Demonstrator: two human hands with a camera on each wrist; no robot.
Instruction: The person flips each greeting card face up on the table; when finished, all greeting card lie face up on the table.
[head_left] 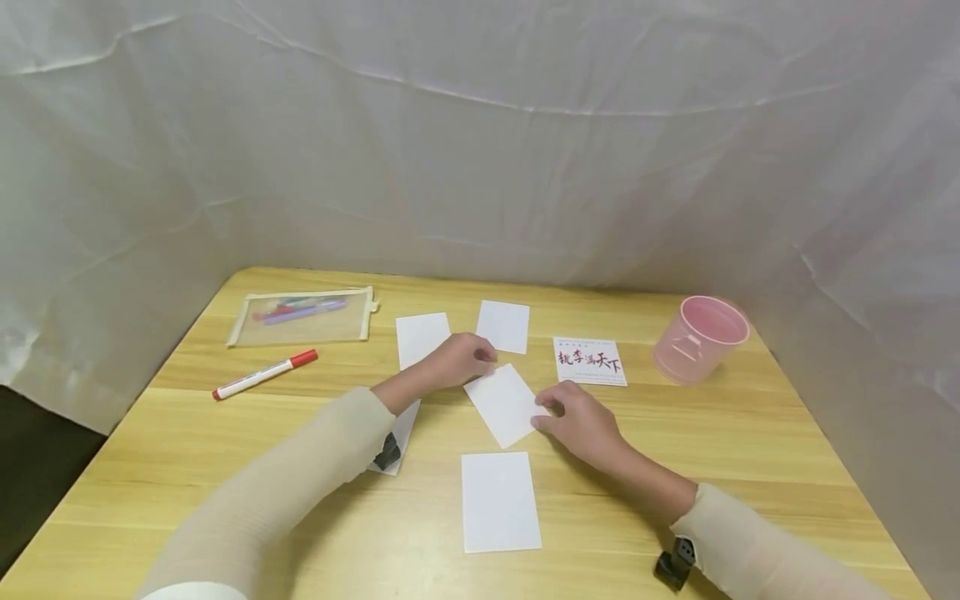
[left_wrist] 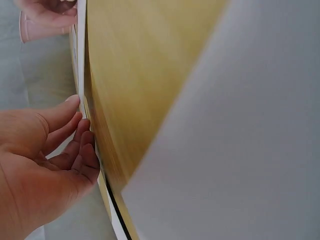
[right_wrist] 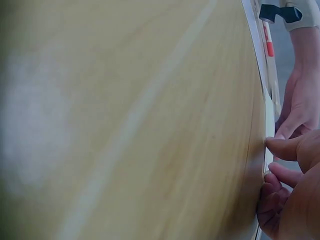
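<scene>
A blank white card (head_left: 504,406) lies tilted at mid-table between both hands. The left hand (head_left: 459,361) pinches its upper left corner between thumb and fingers. At its right corner, the right hand (head_left: 583,421) holds the edge with thumb and index finger. Seen from the left wrist, the card is edge-on, a thin white strip (left_wrist: 82,55) between the two hands. Just below it is another white card (head_left: 501,502), and a smaller white card (head_left: 504,325) lies above. More white paper (head_left: 422,337) shows on both sides of the left forearm, which hides its middle.
A card with red Chinese lettering (head_left: 589,361) lies right of centre, beside a pink translucent cup (head_left: 686,350). On the left are a red-capped marker (head_left: 258,377) and a mesh zip pouch (head_left: 330,323) with several pens. Pale fabric (head_left: 480,183) hangs behind the wooden table (head_left: 615,533).
</scene>
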